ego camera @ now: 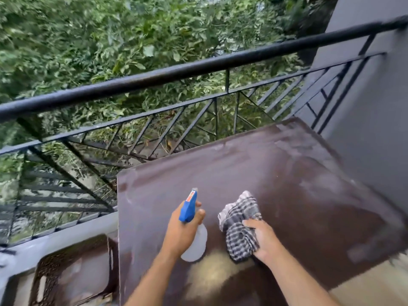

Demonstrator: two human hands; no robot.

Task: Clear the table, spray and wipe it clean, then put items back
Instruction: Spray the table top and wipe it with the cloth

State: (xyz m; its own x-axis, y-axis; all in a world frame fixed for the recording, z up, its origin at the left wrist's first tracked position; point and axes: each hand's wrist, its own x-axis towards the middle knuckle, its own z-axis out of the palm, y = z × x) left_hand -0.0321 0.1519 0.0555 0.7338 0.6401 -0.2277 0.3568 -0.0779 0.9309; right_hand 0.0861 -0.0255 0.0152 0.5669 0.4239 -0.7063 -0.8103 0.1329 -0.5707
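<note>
A dark brown table fills the lower right, its top streaked with pale wet patches. My left hand grips a spray bottle with a blue trigger head and a clear body, held just above the table's near left part, nozzle pointing away from me. My right hand holds a crumpled black-and-white checked cloth, which lies against the tabletop beside the bottle.
A black metal railing runs along the far side, with dense green foliage behind it. A grey wall stands at the right. A brown plastic chair sits at the lower left, close to the table's left edge.
</note>
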